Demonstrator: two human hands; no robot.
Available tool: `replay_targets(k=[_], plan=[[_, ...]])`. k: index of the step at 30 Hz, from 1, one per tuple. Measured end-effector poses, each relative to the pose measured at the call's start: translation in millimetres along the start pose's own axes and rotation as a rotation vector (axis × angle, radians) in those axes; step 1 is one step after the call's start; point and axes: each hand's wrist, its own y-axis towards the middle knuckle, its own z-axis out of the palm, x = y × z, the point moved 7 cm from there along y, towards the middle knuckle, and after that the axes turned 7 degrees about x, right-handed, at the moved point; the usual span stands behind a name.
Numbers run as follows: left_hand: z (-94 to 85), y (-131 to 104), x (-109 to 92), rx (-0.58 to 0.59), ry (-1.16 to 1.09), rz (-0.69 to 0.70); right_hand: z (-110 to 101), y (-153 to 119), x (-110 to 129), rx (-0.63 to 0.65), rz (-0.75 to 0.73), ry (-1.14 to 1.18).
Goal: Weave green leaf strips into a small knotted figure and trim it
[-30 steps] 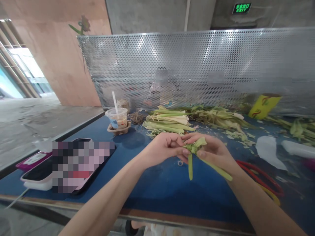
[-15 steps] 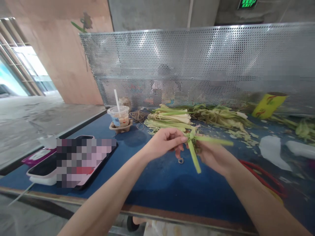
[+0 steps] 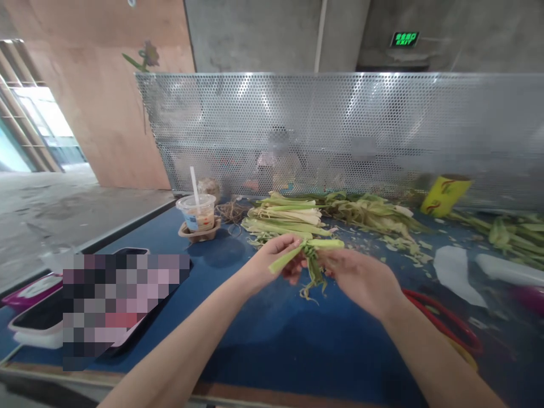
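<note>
Above the blue table (image 3: 255, 340), a knotted green leaf piece (image 3: 311, 252) hangs between my hands, with flat strips pointing left and right and frayed ends dangling below. My left hand (image 3: 276, 262) is closed on its left side, fingers curled under a strip. At its right side, my right hand (image 3: 357, 272) has its fingers bent against the piece; some fingertips are hidden. Just behind my hands lies a stack of pale green stalks and leaves (image 3: 284, 215). Loose husks (image 3: 369, 215) spread to its right.
A drink cup with straw (image 3: 198, 215) stands in a carton holder at the left, behind phones and a tablet (image 3: 127, 300). Red-handled scissors (image 3: 446, 323), white paper (image 3: 457, 272) and a yellow roll (image 3: 446, 195) are at the right. A perforated metal screen (image 3: 238, 113) stands behind.
The leaf piece has turned: its strips now point left and right, and the frayed ends hang down. Both hands appear slightly lower and further left, as the camera view has shifted.
</note>
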Motion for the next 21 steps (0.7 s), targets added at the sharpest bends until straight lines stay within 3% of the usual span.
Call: replay_targets(k=[6, 11, 13, 15, 18, 21], plan=[[3.6, -1.7, 0.1, 0.004, 0.154, -0.021, 12.7, 0.1, 2.2, 0.072, -0.046, 0.003], [5.9, -2.5, -6.6, -0.014, 0.297, 0.03, 1.5, 1.4, -4.7, -0.141, -0.083, -0.004], [5.3, -2.9, -9.9, -0.042, 0.314, 0.072, -1.8, 1.2, -6.7, -0.184, -0.085, 0.0], [3.6, -4.3, -12.8, -0.09, 0.345, 0.11, -0.3, 1.6, -6.8, -0.149, -0.092, 0.013], [2.4, -8.1, -17.2, -0.186, 0.539, 0.144, 4.0, 1.3, -2.5, -0.072, -0.141, -0.014], [5.1, -10.9, -18.9, -0.235, 0.691, 0.143, 2.0, -0.4, -1.0, -0.113, -0.157, -0.108]])
